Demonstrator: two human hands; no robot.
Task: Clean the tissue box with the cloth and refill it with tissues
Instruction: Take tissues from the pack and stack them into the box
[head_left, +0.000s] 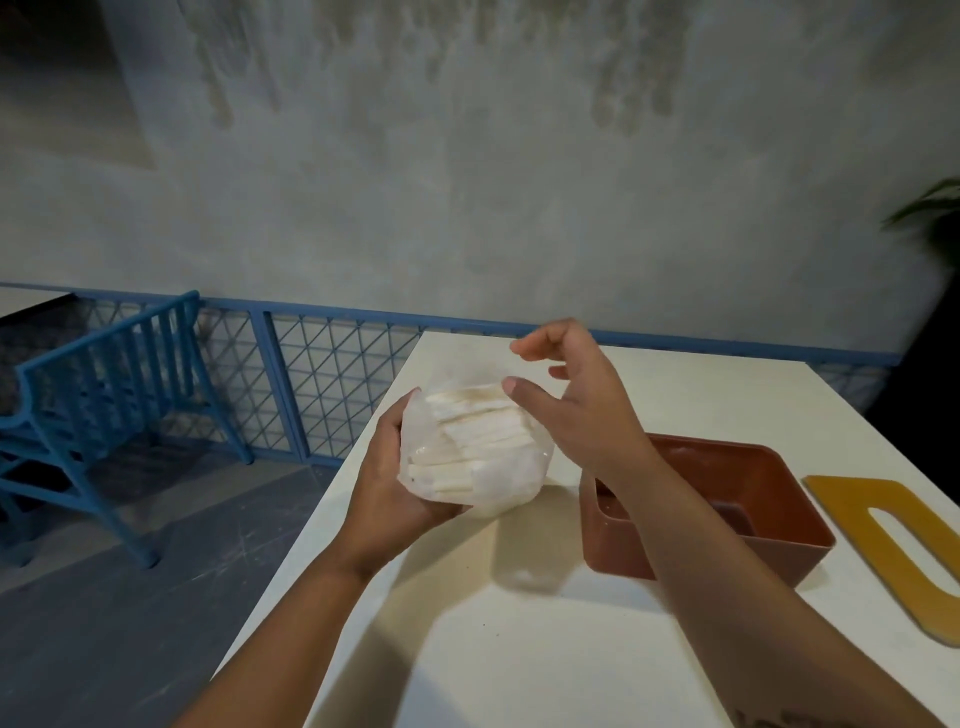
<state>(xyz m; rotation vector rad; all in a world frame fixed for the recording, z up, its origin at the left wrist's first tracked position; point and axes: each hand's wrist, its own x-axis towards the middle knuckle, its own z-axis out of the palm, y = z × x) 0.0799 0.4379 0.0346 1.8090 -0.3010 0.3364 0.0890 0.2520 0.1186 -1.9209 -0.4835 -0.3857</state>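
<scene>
A clear plastic pack of white tissues (475, 452) is held above the white table (519, 649); my left hand (387, 483) grips it from below and the left side. My right hand (576, 400) hovers at the pack's upper right with fingers spread and loosely bent, holding nothing. The thumb tip is near the plastic; whether it touches I cannot tell. The reddish-brown tissue box (769, 525) stands open-topped on the table to the right, partly behind my right forearm. Its yellow-brown lid (852, 506) with a long slot lies flat further right. No cloth is in view.
The table's left edge runs diagonally beside a blue metal fence (322, 364) and a blue bench (104, 395) on a grey floor. A stained wall fills the background. Green plant leaves (930, 202) show at the far right.
</scene>
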